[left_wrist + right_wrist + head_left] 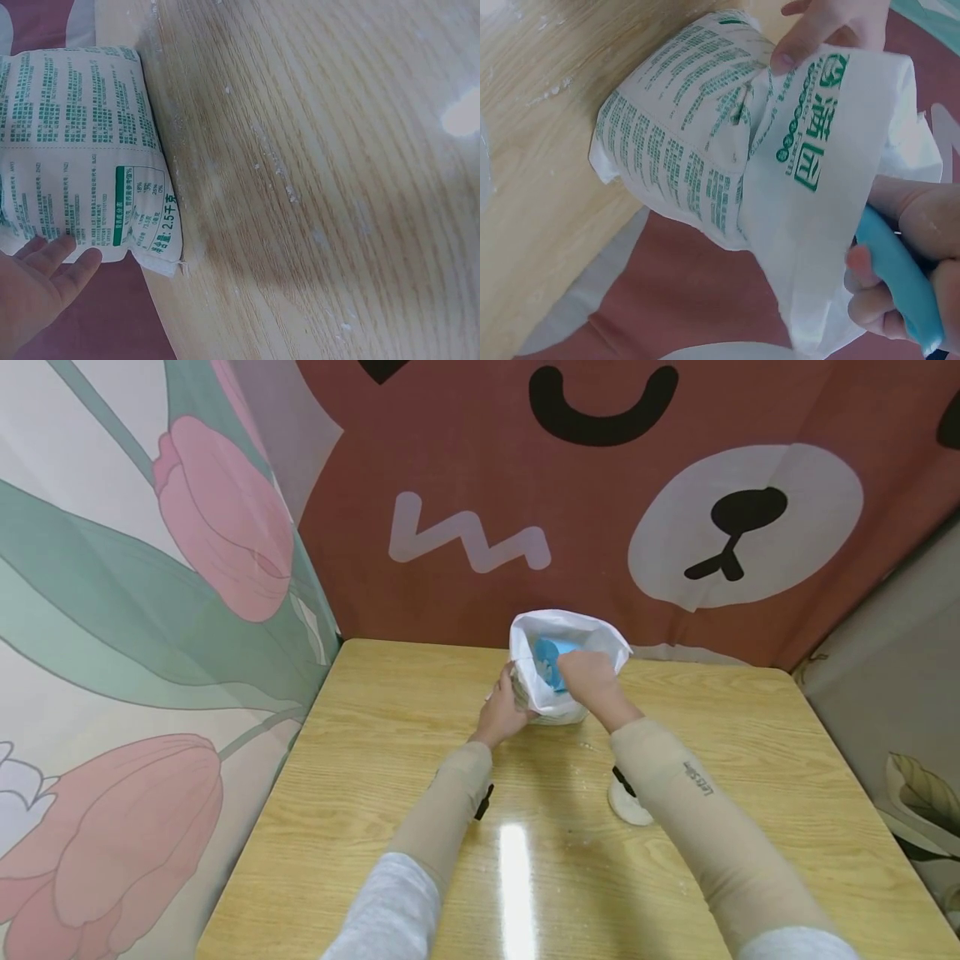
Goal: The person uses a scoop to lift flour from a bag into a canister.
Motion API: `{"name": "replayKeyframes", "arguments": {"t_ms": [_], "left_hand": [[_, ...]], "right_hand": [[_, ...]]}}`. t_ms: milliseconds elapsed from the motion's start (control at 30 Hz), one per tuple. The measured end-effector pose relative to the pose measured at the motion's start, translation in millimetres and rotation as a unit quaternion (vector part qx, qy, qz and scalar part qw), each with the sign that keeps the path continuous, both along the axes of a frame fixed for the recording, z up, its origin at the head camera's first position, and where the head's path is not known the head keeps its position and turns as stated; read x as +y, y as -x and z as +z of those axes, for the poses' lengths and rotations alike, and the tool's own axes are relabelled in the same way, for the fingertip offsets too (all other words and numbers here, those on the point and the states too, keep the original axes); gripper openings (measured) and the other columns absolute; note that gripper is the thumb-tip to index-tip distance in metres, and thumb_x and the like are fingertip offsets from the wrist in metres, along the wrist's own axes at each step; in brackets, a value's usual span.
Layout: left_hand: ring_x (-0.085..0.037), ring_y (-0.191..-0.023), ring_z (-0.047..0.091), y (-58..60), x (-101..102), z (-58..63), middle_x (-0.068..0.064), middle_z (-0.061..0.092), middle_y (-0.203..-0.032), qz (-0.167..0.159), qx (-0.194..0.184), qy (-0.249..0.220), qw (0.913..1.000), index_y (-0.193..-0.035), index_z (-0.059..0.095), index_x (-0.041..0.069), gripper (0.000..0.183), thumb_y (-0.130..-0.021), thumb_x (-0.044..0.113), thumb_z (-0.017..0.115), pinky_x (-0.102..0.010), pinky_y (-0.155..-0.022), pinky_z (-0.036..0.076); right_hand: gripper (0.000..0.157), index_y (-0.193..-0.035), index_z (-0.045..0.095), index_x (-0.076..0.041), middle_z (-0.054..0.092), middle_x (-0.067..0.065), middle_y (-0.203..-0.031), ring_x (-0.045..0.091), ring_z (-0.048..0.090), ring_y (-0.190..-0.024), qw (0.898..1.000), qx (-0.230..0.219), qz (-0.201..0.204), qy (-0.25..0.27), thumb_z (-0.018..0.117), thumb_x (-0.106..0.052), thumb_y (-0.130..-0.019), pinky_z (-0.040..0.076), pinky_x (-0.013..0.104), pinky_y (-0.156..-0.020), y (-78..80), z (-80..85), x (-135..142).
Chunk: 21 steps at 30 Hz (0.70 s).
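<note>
Head view shows a white bag (555, 702) open on the surface (375, 777) near the centre of the frame, the left hand (502, 714) grasping its side with thumb and fingers, the right hand (592, 681) at its mouth with fingers clenched round a blue tool (901, 274), and a pale round object (627, 807) lower down.

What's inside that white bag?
Inside the bag, the head view shows part of a blue tool, gripped by the right hand. That hand covers some of the opening, and the bag's walls hide the bottom, so whatever lies deeper cannot be seen.
</note>
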<state>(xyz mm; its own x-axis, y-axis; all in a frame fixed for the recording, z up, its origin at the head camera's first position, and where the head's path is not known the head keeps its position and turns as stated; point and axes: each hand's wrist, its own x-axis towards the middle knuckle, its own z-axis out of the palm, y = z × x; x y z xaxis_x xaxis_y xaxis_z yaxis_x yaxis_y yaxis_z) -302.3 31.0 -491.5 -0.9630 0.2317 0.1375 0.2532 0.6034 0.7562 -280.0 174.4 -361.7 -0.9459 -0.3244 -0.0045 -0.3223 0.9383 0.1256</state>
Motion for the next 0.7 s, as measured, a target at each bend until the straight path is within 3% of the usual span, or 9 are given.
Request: {"name": "replayKeyframes", "arguments": {"t_ms": [267,500,700], "left_hand": [[-0.031,-0.114,0.044,0.1,0,-1.8,-0.017,0.036,-0.134,0.003,0.006,0.001,1.0,-0.143,0.008,0.016,0.099,-0.071,0.029,0.075,-0.045,-0.087,0.04],[-0.029,-0.114,0.044,0.6,1,-1.8,-0.015,0.038,-0.133,0.004,0.005,0.003,1.0,-0.143,0.008,0.016,0.098,-0.071,0.03,0.075,-0.043,-0.088,0.04],[-0.028,-0.115,0.043,1.0,1,-2.4,-0.015,0.037,-0.134,0.004,0.003,0.002,1.0,-0.143,0.007,0.017,0.099,-0.072,0.03,0.075,-0.043,-0.088,0.04]], "right_hand": [[0.007,-0.077,0.056,-0.001,0.057,0.013,-0.072,0.031,0.057,-0.07,0.996,-0.052,-0.03,0.065,0.056,-0.005,-0.082,0.047,0.044,-0.057,3.4,8.3,10],[0.011,-0.077,0.059,0.002,0.058,0.012,-0.071,0.03,0.055,-0.07,0.991,-0.065,-0.038,0.107,0.062,-0.008,-0.08,0.046,0.044,-0.064,10.2,11.0,18],[0.014,-0.073,0.059,0.003,0.049,0.006,-0.06,0.022,0.047,-0.058,0.986,-0.074,-0.041,0.145,0.063,-0.009,-0.081,0.043,0.036,-0.056,12.7,11.0,22]]}}
